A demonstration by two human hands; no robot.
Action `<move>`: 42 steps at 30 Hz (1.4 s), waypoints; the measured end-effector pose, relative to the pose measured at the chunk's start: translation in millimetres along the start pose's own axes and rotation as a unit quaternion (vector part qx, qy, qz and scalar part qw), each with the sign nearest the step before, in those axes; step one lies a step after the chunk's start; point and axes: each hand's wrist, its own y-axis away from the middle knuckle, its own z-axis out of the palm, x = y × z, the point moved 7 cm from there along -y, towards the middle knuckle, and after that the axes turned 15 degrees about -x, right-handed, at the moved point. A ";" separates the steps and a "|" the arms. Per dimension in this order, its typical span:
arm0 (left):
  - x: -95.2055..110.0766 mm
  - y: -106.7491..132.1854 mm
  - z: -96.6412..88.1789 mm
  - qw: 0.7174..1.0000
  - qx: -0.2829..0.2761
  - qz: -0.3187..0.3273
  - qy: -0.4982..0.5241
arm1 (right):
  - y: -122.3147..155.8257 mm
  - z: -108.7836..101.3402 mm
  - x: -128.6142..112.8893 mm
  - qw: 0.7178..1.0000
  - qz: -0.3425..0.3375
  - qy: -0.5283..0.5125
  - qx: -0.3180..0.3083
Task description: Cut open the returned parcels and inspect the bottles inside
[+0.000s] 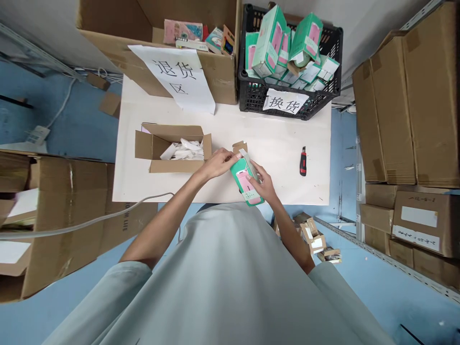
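A green carton [247, 184] with a pink device pictured on its front is tilted over the near edge of the white table [276, 139]. My right hand [262, 183] is closed round its right side, thumb on the front. At its top end, where flaps stand up, my left hand [220, 163] has its fingertips on the carton's upper left corner; the fingers are bent together. What those fingertips pinch is too small to make out. Left of my hands stands an open cardboard box [176, 166] with white packets [185, 149] inside. A brown cardboard flap [240, 146] shows just behind the green carton.
A red and black utility knife [303, 162] lies on the table's right side. At the back stand a large cardboard box [219, 76] with a paper sign and a black crate [251, 98] of green cartons. Stacked boxes [417, 110] flank the right; another large box [79, 206] is left.
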 end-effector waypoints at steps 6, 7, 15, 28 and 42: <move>-36.1 14.4 7.8 0.970 0.125 -0.097 0.184 | 0.6 -2.0 6.7 0.998 0.014 -0.047 0.026; -41.9 17.7 12.0 0.953 0.136 -0.103 0.249 | 0.7 -2.4 7.7 0.998 0.021 -0.062 0.023; -38.5 10.8 35.8 0.918 0.062 -0.047 0.388 | -1.1 2.1 12.7 0.992 0.041 -0.116 0.005; -71.4 -11.2 38.0 0.920 0.013 -0.016 0.391 | -10.6 10.4 0.7 0.990 0.061 -0.038 -0.125; -54.0 5.2 35.1 0.952 0.032 0.019 0.304 | 0.0 20.3 29.4 0.992 0.077 -0.059 -0.082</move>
